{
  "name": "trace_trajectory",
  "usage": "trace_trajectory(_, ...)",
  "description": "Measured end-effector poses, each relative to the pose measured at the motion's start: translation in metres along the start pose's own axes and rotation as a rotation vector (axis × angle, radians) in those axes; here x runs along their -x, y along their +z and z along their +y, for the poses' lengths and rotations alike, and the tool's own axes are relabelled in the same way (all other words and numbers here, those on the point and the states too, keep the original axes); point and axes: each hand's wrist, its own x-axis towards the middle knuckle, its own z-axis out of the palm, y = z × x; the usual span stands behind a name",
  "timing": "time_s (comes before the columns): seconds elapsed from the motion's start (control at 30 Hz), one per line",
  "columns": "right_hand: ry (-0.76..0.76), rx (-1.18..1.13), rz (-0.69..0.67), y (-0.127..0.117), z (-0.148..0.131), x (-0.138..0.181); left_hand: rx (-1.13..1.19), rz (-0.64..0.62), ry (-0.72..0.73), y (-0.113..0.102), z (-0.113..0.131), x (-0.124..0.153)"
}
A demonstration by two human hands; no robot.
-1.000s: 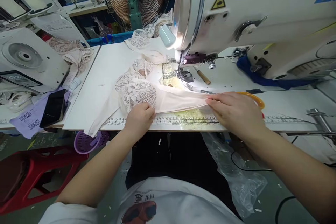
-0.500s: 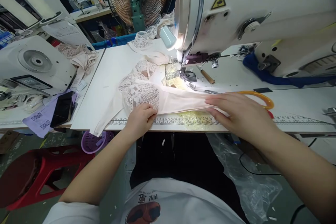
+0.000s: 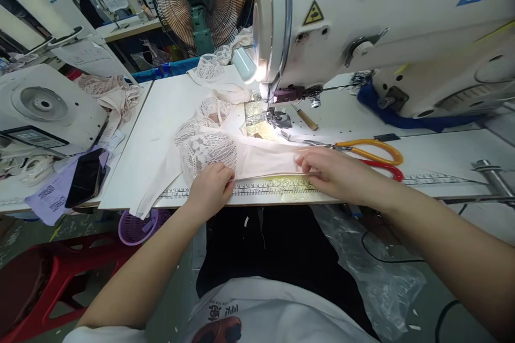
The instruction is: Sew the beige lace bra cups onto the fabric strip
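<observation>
A pale pink bra (image 3: 263, 156) with lace cups lies on the white table in front of the sewing machine's needle area. My left hand (image 3: 212, 186) is closed on the lower edge of the nearer lace cup. At the other end, my right hand (image 3: 336, 174) pinches the tip of the smooth side band, which lies stretched between both hands. Behind my right hand rest scissors (image 3: 376, 153) with orange and red handles. A printed ruler strip (image 3: 257, 189) runs along the table's front edge, below the band.
The sewing machine (image 3: 322, 27) stands over the table, its lamp lit. A wooden-handled tool (image 3: 306, 118) lies by the needle. More lace pieces trail back toward a fan (image 3: 201, 0). At left are a phone (image 3: 85, 178), another machine (image 3: 48, 104) and a red stool (image 3: 60, 273).
My right hand has moved left along the band, and its fingers have curled in more. More of the scissors shows. My left hand stays at the cup; the view has shifted slightly.
</observation>
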Motion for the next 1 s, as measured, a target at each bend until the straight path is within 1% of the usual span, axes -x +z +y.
trace_trajectory(0.07,-0.065,-0.042,-0.068,-0.005,0.002,0.005,0.013,0.015,0.04,0.0,-0.003,0.0)
trace_trajectory(0.13,-0.043,-0.049,-0.099,-0.01,0.004,0.01,0.036,0.035,0.08,-0.001,-0.006,0.001)
trace_trajectory(0.17,-0.017,-0.055,-0.093,-0.012,0.004,0.012,0.046,0.041,0.097,-0.001,-0.008,0.002)
trace_trajectory(0.23,0.043,-0.078,-0.033,-0.015,0.005,0.014,0.054,0.048,0.12,-0.001,-0.01,0.003)
trace_trajectory(0.3,0.074,-0.097,0.061,-0.014,0.005,0.015,0.046,0.049,0.129,-0.001,-0.012,0.004)
trace_trajectory(0.37,0.02,-0.093,0.133,-0.011,0.006,0.016,0.035,0.053,0.13,-0.002,-0.012,0.005)
trace_trajectory(0.4,-0.031,-0.086,0.142,-0.009,0.006,0.016,0.032,0.054,0.129,-0.002,-0.012,0.005)
trace_trajectory(0.47,-0.096,-0.077,0.118,-0.004,0.006,0.018,0.03,0.059,0.133,-0.002,-0.011,0.005)
trace_trajectory(0.5,-0.099,-0.079,0.104,-0.002,0.006,0.019,0.03,0.062,0.137,-0.002,-0.011,0.005)
trace_trajectory(0.7,-0.05,-0.117,0.116,0.003,0.006,0.026,0.004,0.077,0.169,-0.002,-0.013,0.005)
trace_trajectory(0.9,0.09,-0.269,0.061,-0.007,0.007,0.027,-0.006,0.087,0.192,-0.001,-0.015,0.003)
trace_trajectory(1.0,0.139,-0.26,0.061,-0.014,0.007,0.026,0.004,0.096,0.205,-0.002,-0.015,0.003)
